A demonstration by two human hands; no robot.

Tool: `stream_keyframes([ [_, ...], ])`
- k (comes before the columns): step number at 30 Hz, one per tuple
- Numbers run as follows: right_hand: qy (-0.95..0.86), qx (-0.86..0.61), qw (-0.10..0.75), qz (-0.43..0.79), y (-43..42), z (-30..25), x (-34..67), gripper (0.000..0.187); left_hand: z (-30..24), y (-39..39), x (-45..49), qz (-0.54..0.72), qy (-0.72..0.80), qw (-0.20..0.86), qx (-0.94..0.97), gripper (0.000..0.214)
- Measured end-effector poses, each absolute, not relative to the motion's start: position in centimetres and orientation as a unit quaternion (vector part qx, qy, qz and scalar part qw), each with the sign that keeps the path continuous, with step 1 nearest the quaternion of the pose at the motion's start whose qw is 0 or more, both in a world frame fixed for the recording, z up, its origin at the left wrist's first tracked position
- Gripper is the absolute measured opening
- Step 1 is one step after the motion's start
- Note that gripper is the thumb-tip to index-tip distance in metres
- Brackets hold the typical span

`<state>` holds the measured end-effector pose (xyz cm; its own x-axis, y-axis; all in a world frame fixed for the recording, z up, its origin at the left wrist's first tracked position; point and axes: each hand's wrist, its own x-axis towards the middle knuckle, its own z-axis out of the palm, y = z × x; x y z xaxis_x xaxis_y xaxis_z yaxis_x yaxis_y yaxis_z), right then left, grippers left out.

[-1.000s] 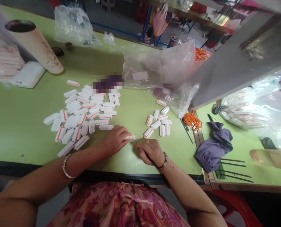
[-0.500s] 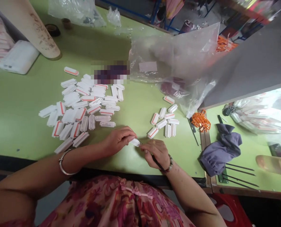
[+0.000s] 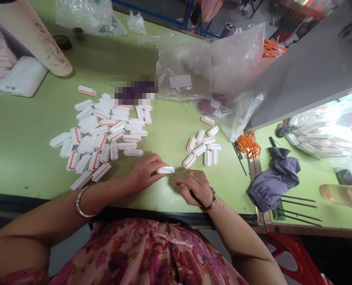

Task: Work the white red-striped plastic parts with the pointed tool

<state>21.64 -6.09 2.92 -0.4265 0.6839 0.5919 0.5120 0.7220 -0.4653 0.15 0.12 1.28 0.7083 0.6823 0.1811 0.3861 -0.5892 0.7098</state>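
Observation:
My left hand (image 3: 146, 171) pinches one end of a small white plastic connector housing (image 3: 165, 170) just above the green table. Closed around a thin dark-handled tool (image 3: 196, 199), my right hand (image 3: 195, 187) is close by on the right. The tool's narrow metal tip (image 3: 173, 173) points at the right end of the white piece; whether it touches is too small to tell. To the left lies a large pile of similar white pieces (image 3: 88, 144), several with an orange-red strip. Beyond my right hand is a smaller group of them (image 3: 199, 150).
Clear plastic bags (image 3: 188, 67) lie at the back. Orange plastic frames (image 3: 248, 146), a dark slim tool (image 3: 239, 158) and a grey-purple cloth sleeve (image 3: 275, 180) are on the right. A grey panel (image 3: 309, 75) rises there. A pale roll (image 3: 36, 43) lies at back left.
The white piece has turned in my left hand, now lying level with its long side showing. My right hand has drawn slightly away from it. The view has shifted a little.

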Motion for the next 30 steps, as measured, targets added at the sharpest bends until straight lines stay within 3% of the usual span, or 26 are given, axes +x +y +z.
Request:
stream_keyframes([
  [5,-0.864,-0.344,0.358,0.082,-5.9,2.5,21.6,0.022,1.2,0.3,0.1,0.212,0.312,0.245,0.893,0.025],
  [14,-0.870,-0.392,0.295,0.050,-5.8,2.3,21.6,0.016,0.8,0.2,0.4,0.196,0.323,0.216,0.900,0.027],
  [19,-0.867,-0.396,0.297,0.051,-5.9,2.3,21.2,0.017,0.5,0.2,0.4,0.199,0.321,0.214,0.900,0.023],
  [25,-0.828,-0.411,0.371,0.088,-5.9,2.5,21.7,0.021,0.1,0.6,0.3,0.213,0.306,0.225,0.900,0.029],
  [30,-0.843,-0.425,0.312,0.109,-5.9,2.4,21.2,0.018,-0.1,0.9,0.5,0.257,0.320,0.230,0.882,0.031],
])
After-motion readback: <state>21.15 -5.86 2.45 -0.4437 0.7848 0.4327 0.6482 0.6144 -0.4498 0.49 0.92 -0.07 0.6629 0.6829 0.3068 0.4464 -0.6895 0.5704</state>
